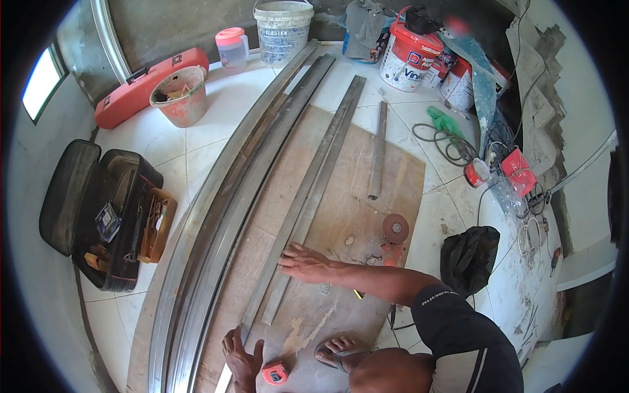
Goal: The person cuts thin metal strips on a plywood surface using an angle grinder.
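Note:
My left hand (243, 361) is at the near end of a long square metal tube (268, 262), lying over it with thumb and fingers apart. Part of the tube is hidden under that hand. Farther up, my right hand (306, 262) reaches across to a second metal tube (327, 177), its fingers bent over it. The two tubes lie side by side with a narrow gap at their near part. A red tape measure (275, 373) sits just right of my left hand. All of this rests on a brown plywood sheet (393, 157).
Several long metal profiles (216, 262) lie to the left. A short tube (378, 150) and an angle grinder (395, 230) lie to the right. An open black case (114, 216), a bucket (284, 29), a red paint pail (411, 56) and a black bag (469, 259) stand around.

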The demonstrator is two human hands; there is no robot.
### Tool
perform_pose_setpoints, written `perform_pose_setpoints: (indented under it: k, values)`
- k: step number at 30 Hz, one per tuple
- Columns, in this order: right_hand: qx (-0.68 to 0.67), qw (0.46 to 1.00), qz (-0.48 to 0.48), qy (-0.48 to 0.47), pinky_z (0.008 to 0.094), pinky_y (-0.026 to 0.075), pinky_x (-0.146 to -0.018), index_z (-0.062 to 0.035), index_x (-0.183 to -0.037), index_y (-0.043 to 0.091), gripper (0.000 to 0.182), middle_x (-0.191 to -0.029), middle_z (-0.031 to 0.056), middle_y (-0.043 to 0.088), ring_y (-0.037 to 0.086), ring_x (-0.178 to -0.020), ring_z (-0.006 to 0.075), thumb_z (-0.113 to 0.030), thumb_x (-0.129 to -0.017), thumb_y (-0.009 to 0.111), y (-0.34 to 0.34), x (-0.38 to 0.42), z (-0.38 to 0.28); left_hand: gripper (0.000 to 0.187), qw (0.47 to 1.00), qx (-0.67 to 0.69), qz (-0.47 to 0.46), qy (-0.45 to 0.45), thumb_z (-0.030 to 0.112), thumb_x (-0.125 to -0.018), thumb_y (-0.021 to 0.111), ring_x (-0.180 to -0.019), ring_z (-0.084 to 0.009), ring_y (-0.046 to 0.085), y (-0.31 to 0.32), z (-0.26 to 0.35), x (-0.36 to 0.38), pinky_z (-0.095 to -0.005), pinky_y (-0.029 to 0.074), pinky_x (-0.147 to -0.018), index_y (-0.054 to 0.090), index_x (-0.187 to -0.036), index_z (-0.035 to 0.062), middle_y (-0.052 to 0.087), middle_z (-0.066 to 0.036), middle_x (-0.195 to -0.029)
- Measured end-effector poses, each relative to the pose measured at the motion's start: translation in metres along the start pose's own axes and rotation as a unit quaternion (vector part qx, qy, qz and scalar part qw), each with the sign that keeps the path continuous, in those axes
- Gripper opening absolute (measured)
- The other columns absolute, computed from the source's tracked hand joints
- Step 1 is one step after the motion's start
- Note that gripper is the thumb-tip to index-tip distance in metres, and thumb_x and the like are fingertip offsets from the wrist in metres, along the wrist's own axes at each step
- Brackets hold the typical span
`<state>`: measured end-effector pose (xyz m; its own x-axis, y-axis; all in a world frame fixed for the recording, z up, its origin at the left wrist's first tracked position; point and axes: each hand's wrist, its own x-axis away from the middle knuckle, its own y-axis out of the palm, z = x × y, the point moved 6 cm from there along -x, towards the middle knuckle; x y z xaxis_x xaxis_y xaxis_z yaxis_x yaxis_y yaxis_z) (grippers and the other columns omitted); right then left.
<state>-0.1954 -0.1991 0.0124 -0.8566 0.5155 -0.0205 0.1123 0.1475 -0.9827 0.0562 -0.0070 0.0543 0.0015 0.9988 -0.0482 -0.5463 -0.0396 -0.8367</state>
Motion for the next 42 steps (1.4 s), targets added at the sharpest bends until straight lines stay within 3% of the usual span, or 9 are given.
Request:
perform_pose_setpoints:
  k: [5,8,10,14,16,19,22,28,42]
  values:
    - [-0.024,0.999,0.032,-0.029,0.0524,0.033,-0.119,-0.0083,-0.111,0.067,0.024,-0.112,0.0061,0.059,0.053,-0.12,0.0272,-0.014,-0.091,0.057,0.007,-0.008,-0.032,0.071,0.999,-0.029,-0.003,0.046,0.032,-0.076,0.084,-0.117,-0.0404,0.054,0.015,0.042,-0.019,-0.0534,0.044,-0.098,0.055,-0.134,0.0026,0.057,-0.019,-0.127]
    - [-0.061,0.998,0.028,0.002,0.0521,0.033,-0.119,-0.0092,-0.113,0.067,0.025,-0.116,0.007,0.061,0.054,-0.123,0.028,-0.015,-0.092,0.056,0.001,-0.006,-0.028,0.066,0.995,-0.097,-0.019,0.031,0.029,-0.077,0.083,-0.115,-0.0365,0.057,0.044,0.056,-0.037,-0.0511,0.045,-0.096,0.056,-0.133,0.0064,0.059,-0.014,-0.125]
    - [-0.001,0.996,0.02,0.086,0.0528,0.033,-0.119,-0.0098,-0.117,0.067,0.027,-0.127,0.0089,0.062,0.053,-0.13,0.0296,-0.016,-0.094,0.055,-0.004,-0.002,-0.001,0.063,0.992,-0.121,-0.022,0.015,0.029,-0.078,0.083,-0.113,-0.0354,0.058,0.061,0.057,-0.049,-0.051,0.045,-0.095,0.057,-0.131,0.007,0.06,-0.013,-0.122]
    - [0.023,0.987,-0.039,0.151,0.0552,0.031,-0.119,-0.0097,-0.119,0.068,0.028,-0.136,0.0092,0.061,0.051,-0.136,0.0303,-0.018,-0.095,0.054,-0.022,-0.002,0.048,0.052,0.987,-0.156,-0.024,-0.011,0.026,-0.078,0.082,-0.106,-0.0328,0.059,0.075,0.067,-0.059,-0.0508,0.044,-0.089,0.06,-0.122,0.0081,0.06,-0.012,-0.111]
    - [0.053,0.982,-0.133,0.127,0.0577,0.032,-0.118,-0.0107,-0.116,0.069,0.027,-0.133,0.0081,0.063,0.055,-0.132,0.0296,-0.02,-0.096,0.054,-0.015,-0.009,0.054,0.05,0.985,-0.171,-0.026,-0.015,0.025,-0.078,0.082,-0.104,-0.033,0.06,0.079,0.064,-0.062,-0.0505,0.044,-0.088,0.061,-0.119,0.0081,0.06,-0.013,-0.109]
    - [0.073,0.986,-0.143,0.035,0.0572,0.033,-0.117,-0.0123,-0.11,0.071,0.023,-0.125,0.0066,0.065,0.058,-0.127,0.0285,-0.02,-0.095,0.056,-0.012,-0.016,0.06,0.045,0.984,-0.168,-0.05,-0.017,0.024,-0.076,0.083,-0.102,-0.0338,0.06,0.075,0.063,-0.068,-0.0498,0.044,-0.088,0.062,-0.113,0.0078,0.061,-0.014,-0.108]
    - [0.098,0.992,-0.078,-0.004,0.056,0.033,-0.118,-0.0127,-0.104,0.071,0.019,-0.117,0.0063,0.065,0.06,-0.122,0.027,-0.019,-0.094,0.056,-0.018,-0.011,0.062,0.039,0.989,-0.146,-0.012,0.0,0.021,-0.077,0.082,-0.096,-0.0345,0.059,0.061,0.077,-0.066,-0.049,0.046,-0.084,0.058,-0.105,0.0079,0.058,-0.014,-0.102]
    - [0.121,0.99,-0.07,-0.023,0.0565,0.031,-0.12,-0.0109,-0.098,0.07,0.015,-0.109,0.0049,0.065,0.063,-0.115,0.0239,-0.017,-0.092,0.058,-0.041,-0.003,0.063,0.04,0.991,-0.13,-0.013,0.005,0.02,-0.077,0.082,-0.093,-0.0351,0.06,0.052,0.091,-0.07,-0.0486,0.048,-0.081,0.057,-0.105,0.0075,0.058,-0.014,-0.103]
    - [0.124,0.99,-0.048,-0.049,0.0576,0.029,-0.122,-0.0118,-0.093,0.066,0.009,-0.097,0.0028,0.06,0.063,-0.108,0.0223,-0.014,-0.088,0.058,-0.049,-0.028,0.084,0.036,0.99,-0.134,-0.029,-0.038,0.019,-0.08,0.08,-0.099,-0.0366,0.062,0.054,0.079,-0.099,-0.05,0.049,-0.087,0.059,-0.107,0.0071,0.061,-0.014,-0.108]
